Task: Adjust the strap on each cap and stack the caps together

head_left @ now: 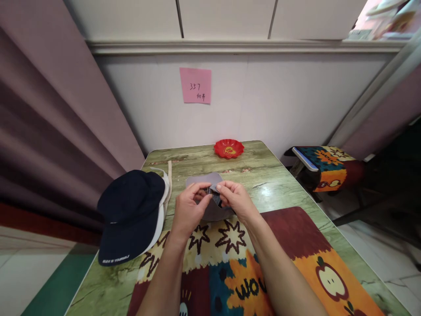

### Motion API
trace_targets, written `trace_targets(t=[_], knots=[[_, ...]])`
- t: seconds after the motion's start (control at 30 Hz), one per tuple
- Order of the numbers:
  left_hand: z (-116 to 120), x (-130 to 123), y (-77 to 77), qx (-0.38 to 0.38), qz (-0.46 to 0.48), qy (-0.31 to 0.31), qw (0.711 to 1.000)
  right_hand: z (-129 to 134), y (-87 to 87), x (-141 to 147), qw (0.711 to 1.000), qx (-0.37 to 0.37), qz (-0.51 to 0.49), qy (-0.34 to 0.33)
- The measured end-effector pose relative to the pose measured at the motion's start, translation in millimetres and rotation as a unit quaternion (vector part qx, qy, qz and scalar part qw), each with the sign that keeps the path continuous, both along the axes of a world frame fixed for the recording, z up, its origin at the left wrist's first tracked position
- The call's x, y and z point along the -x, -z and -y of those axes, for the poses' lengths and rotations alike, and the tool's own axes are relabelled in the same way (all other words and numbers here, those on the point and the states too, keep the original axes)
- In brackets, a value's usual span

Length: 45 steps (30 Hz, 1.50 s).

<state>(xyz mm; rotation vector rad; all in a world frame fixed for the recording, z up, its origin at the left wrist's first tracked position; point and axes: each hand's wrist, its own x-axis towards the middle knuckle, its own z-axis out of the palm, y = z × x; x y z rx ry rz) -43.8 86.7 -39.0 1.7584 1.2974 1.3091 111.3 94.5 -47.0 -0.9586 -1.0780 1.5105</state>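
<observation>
A grey-purple cap [210, 177] is on the table at the centre, partly hidden behind the hands. My left hand [191, 207] pinches the cap's dark strap area between thumb and forefinger. From the right, my right hand [235, 198] holds the grey strap end of the same cap, its fingertips close to those of the left. The small dark parts between the fingers are too small to make out. Left of the hands, a navy cap [131, 197] lies with white lettering on its brim, on top of a white one whose edge shows.
A red scalloped dish [229, 148] stands near the table's far edge. Under the forearms lies a colourful patterned mat [296, 232]. A stool with a similar cloth [329, 164] and a phone-like object stands at the right. A pink note [196, 85] is on the wall.
</observation>
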Motion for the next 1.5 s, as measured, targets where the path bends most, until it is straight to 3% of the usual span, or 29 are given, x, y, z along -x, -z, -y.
trace_targets(t=[0.1, 0.23, 0.4, 0.6, 0.83, 1.0, 1.23, 1.5], knots=[[2, -2, -1.9, -0.023, -0.027, -0.019, 0.999, 0, -0.1, 2, 1.000, -0.004, -0.005, -0.001], [2, -2, 0.8, 0.020, 0.016, -0.013, 1.000, 0, 1.3, 3, 0.998, -0.016, 0.011, 0.054], [-1, -1, 2.7, 0.027, 0.050, 0.018, 0.998, 0, 0.6, 2, 0.999, -0.012, 0.036, 0.003], [4, -4, -1.9, -0.027, -0.039, -0.006, 0.999, 2, -0.8, 3, 1.000, -0.008, 0.022, 0.009], [6, -2, -8.4, -0.126, -0.166, -0.013, 0.978, 2, -1.8, 0, 1.000, -0.025, 0.016, -0.001], [2, 3, -6.9, -0.075, -0.111, -0.010, 0.991, -2, -1.6, -8, 0.999, -0.029, 0.027, 0.030], [-1, 1, 1.9, 0.023, 0.026, 0.045, 0.998, -1, -4.6, -8, 0.999, -0.018, 0.016, 0.035], [-1, 0, -0.4, 0.036, 0.073, 0.046, 0.996, -1, -4.7, -7, 0.999, -0.008, 0.034, 0.014]])
